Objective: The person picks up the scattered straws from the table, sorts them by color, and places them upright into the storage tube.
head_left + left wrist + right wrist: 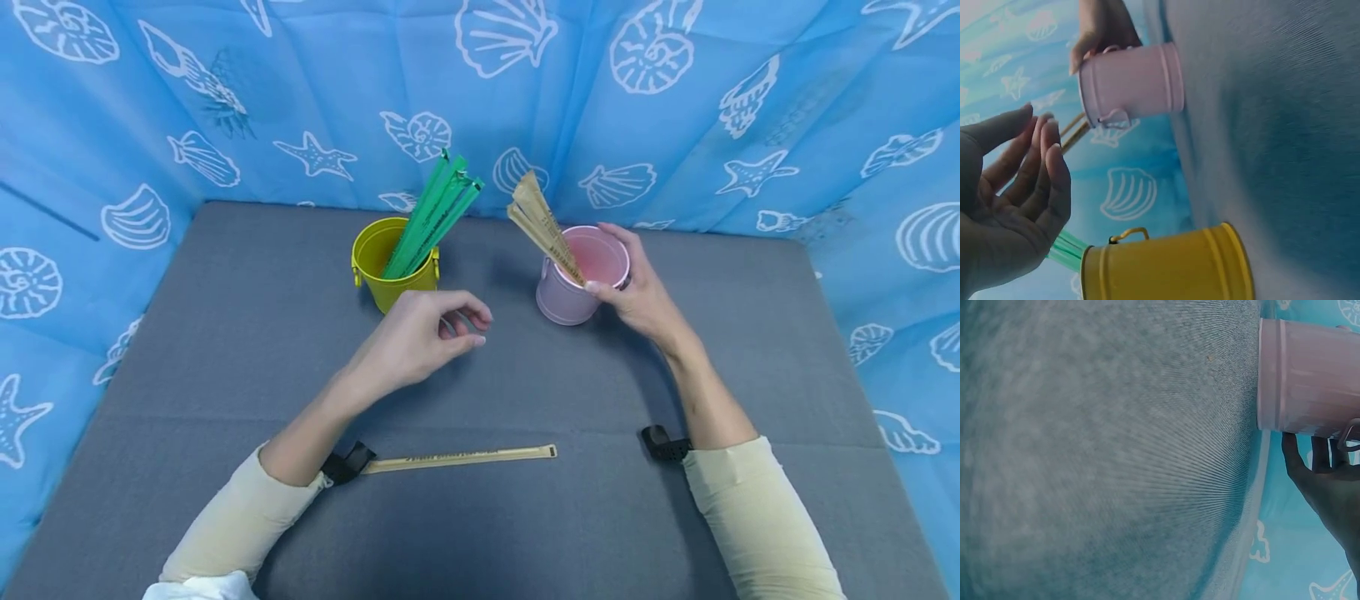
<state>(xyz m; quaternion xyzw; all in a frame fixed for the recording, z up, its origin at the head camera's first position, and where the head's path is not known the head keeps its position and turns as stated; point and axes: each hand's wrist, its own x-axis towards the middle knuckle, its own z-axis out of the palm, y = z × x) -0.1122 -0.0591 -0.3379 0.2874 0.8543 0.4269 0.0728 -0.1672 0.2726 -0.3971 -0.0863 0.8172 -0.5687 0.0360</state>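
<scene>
My right hand (643, 287) grips the rim of a pink bucket (566, 298), thumb at the near side and fingers round the right. Slim beige-wrapped sticks (551, 233) lean to the left inside that bucket. In the left wrist view the pink bucket (1129, 84) shows its side handle. Holding nothing, my left hand (412, 337) hovers between the buckets with its fingers loosely bent. Just behind it stands a yellow bucket (386, 287) with several slim green-wrapped sticks (435, 217). One beige-wrapped stick (465, 457) lies on the table near my left wrist.
A grey cloth covers the table (600, 517). Blue curtains (352, 75) with white shell prints hang behind it and at both sides. Black wrist cameras (348, 463) are strapped to both forearms, the left one overlapping the end of the lying stick.
</scene>
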